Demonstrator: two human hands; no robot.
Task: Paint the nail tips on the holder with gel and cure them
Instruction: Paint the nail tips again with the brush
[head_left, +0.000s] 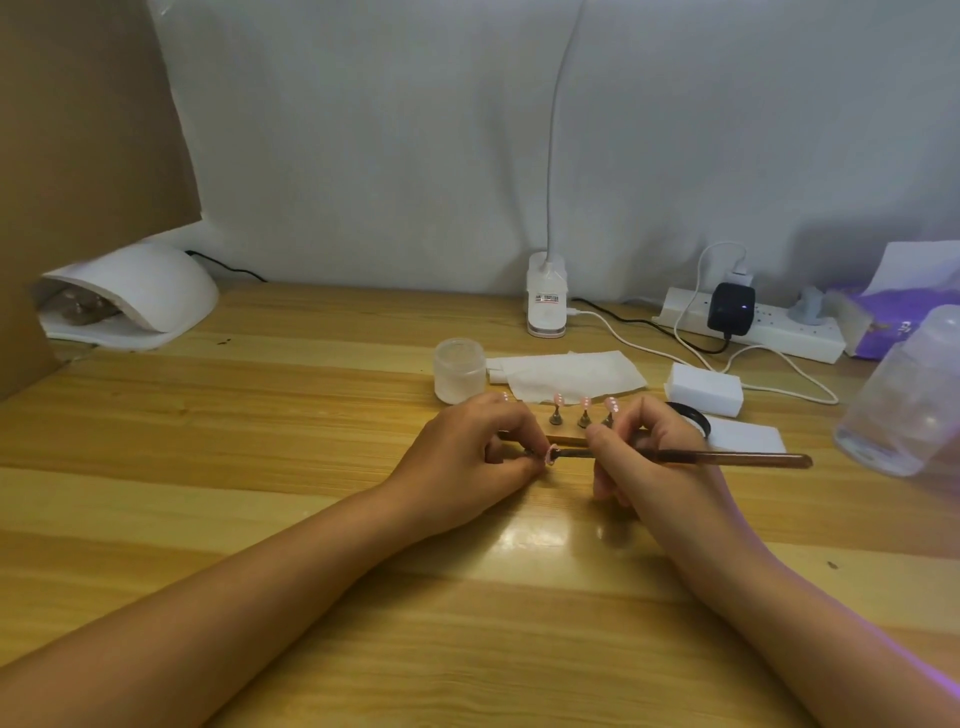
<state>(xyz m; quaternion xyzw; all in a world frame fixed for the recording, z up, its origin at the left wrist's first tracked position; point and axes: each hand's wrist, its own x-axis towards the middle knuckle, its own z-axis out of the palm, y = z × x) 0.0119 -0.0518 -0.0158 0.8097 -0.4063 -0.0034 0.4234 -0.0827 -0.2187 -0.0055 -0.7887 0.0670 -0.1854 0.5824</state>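
Note:
A wooden holder (566, 439) lies at mid-table with three pink nail tips (585, 402) standing on small metal stands. My left hand (467, 452) pinches one stand with a pink nail tip (550, 455) at its end, just in front of the holder. My right hand (649, 457) grips a brown brush (737, 458), whose thin end touches that tip. A small black gel pot (693, 415) sits behind my right hand. The white curing lamp (135, 299) stands at the far left.
A frosted jar (460, 370), paper wipes (571, 374) and a white block (706, 389) lie behind the holder. A clip lamp (545, 301), power strip (753, 327) with cables, tissue pack (893, 317) and clear bottle (904, 400) stand at the back right. A cardboard panel (78, 130) rises on the left.

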